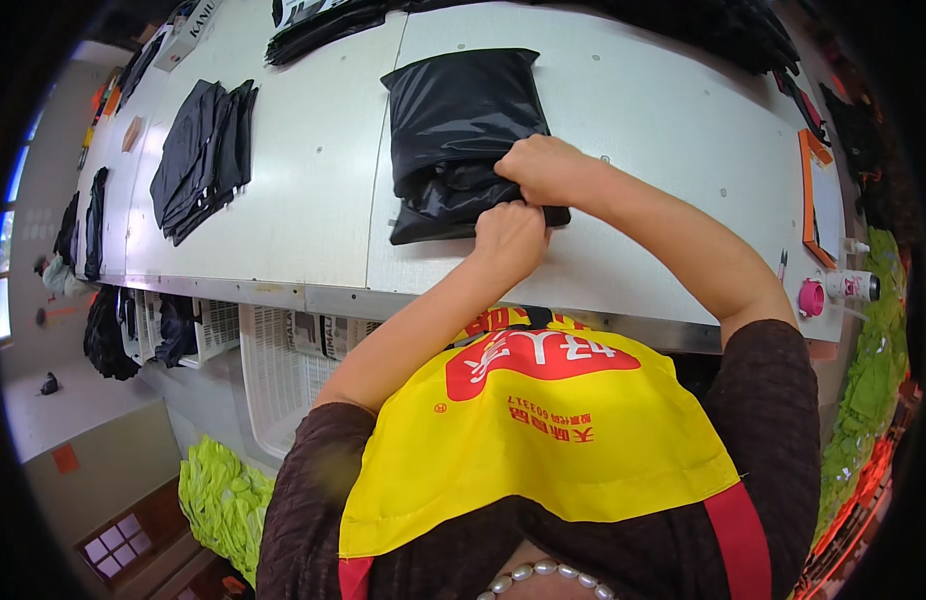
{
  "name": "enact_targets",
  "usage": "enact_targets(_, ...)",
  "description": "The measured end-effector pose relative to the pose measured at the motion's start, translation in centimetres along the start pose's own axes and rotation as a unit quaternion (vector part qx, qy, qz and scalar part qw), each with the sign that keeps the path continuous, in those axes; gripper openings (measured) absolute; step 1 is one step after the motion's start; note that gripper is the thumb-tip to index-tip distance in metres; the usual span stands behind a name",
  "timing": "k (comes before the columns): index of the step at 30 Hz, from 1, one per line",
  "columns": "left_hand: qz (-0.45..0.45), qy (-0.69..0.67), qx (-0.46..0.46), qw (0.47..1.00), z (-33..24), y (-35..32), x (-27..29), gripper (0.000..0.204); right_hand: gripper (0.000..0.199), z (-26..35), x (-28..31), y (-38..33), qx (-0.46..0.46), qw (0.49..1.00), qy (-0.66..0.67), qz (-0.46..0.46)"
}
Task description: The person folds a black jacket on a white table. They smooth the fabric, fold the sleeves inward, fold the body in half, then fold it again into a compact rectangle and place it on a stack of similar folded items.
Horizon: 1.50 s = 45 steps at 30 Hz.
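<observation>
A shiny black plastic bag (463, 105) lies on the white table in front of me, its far part smooth and filled out. The near end is crumpled and folded over itself. Close to the table's front edge, my left hand (511, 240) is closed on the bag's near right edge. Just beyond it, my right hand (546, 168) pinches the plastic at the bag's right side, its fingers curled. The two hands almost touch. What lies inside the bag is hidden.
A stack of folded black garments (205, 160) lies to the left on the white table (313, 190). Black packages line the far edge. At right are an orange-edged pad (818, 200), a pink ring (811, 298) and a bottle (851, 286). White plastic baskets (278, 370) stand below the table edge.
</observation>
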State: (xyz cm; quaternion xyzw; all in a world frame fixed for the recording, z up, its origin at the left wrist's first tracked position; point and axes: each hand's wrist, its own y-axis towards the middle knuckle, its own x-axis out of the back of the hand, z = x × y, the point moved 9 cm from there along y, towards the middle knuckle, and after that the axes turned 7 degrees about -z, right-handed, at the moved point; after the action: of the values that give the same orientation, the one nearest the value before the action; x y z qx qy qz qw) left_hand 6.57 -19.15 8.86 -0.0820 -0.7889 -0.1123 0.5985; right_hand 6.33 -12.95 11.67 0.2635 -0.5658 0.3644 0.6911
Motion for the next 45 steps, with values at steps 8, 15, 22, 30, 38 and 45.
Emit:
enact_targets(8,-0.136,-0.164,-0.008,0.977,1.3,-1.9,1.6,0.01,0.059,-2.0,0.1,-2.0,-0.093,0.918,0.369,0.112)
enact_targets(15,-0.162,-0.161,-0.022,0.973,1.5,-2.1,2.1,0.01,0.019,-3.6,0.5,-1.7,-0.06,0.948,0.303,0.082)
enact_targets(22,-0.241,-0.156,-0.116,0.951,0.4,-3.2,4.2,0.008,0.014,1.2,-2.5,0.6,-0.012,0.996,-0.001,0.085)
enact_targets(30,-0.016,-0.002,0.013,1.0,5.2,-4.2,5.9,0.024,0.011,0.4,-5.2,-2.1,0.048,0.976,0.017,0.213)
enact_targets(38,0.016,-0.061,-0.05,0.997,10.7,-6.2,5.3,0.028,0.017,4.8,-0.3,-0.5,0.036,0.971,0.227,-0.072)
enact_targets(45,-0.037,-0.214,-0.078,0.973,10.4,-5.1,5.1,0.022,0.015,6.5,-6.3,1.5,-0.065,0.97,0.229,-0.046)
